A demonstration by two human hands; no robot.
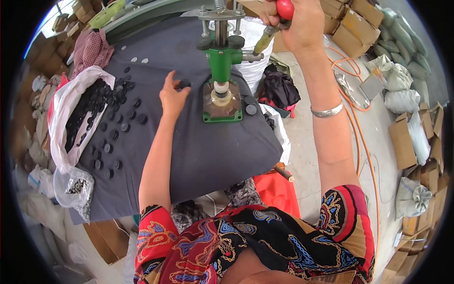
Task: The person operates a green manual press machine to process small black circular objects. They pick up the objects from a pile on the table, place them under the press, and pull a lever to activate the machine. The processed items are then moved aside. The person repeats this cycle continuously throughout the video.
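The right hand (295, 21) is wrapped tight around the red knob (284, 8) of the lever on the green press (221, 61), up at 12 o'clock. The left hand (172, 97) pinches a small black button (184, 84) just at 9 o'clock of the press base (222, 102) on the grey counter (208, 151). If the lever comes down while those fingers are near the white die (221, 88), they could get squashed. If the button sits crooked, it could press wrong. More black buttons (116, 123) lie loose at 9 o'clock, beside a white bag (64, 111), and a bump could roll them off the edge
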